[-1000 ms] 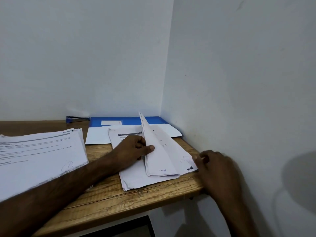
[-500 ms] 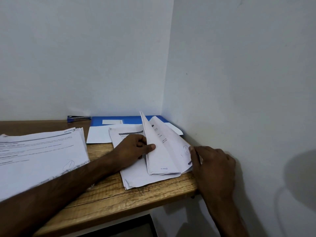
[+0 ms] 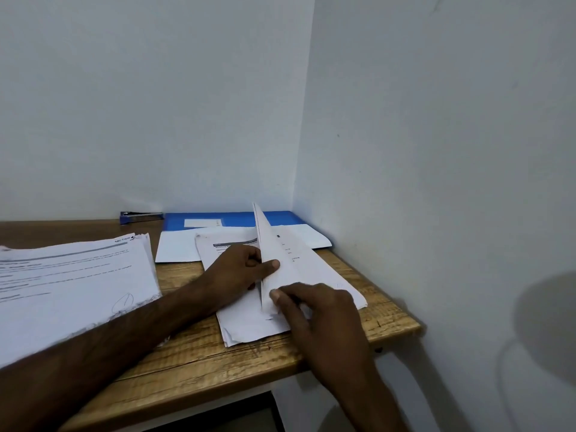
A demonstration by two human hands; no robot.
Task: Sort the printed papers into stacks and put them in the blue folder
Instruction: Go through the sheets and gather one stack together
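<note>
Centre frame: the right hand [image 3: 318, 307] has come in from the worktop [image 3: 218, 363] edge onto the raised pages [image 3: 296, 260] pinched by the left hand [image 3: 240, 269], its own fingers' grip unclear; sorting continues

The single head-worn camera is looking forward and down, sitting close over the brown wooden desk [image 3: 199, 363] in the frame's lower left and facing a white wall corner [image 3: 304, 120].

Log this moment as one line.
left hand grips lifted sheets | right hand pinches their near edge | paper stack left | blue folder at back wall
</note>
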